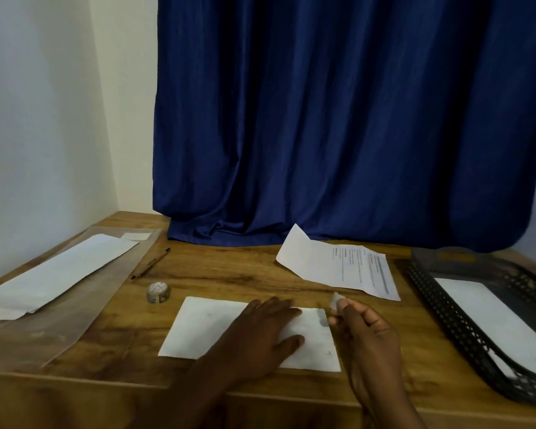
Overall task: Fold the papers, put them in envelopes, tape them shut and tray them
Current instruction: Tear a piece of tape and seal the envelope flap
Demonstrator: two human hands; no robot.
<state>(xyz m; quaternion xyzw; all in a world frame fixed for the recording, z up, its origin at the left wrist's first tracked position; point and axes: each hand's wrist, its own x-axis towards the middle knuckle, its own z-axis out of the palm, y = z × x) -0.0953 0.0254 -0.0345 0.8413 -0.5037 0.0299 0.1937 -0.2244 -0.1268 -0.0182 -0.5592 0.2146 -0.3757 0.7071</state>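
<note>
Taping step: your left hand (262, 331) presses flat on the white paper envelope (211, 328); your right hand (364, 328) pinches a small tape strip (335, 299). Next, lay it across the flap.

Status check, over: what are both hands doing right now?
Left hand flat on the white envelope, holding it down. Right hand pinching a small piece of tape above its right end. Nothing in the way.
</note>
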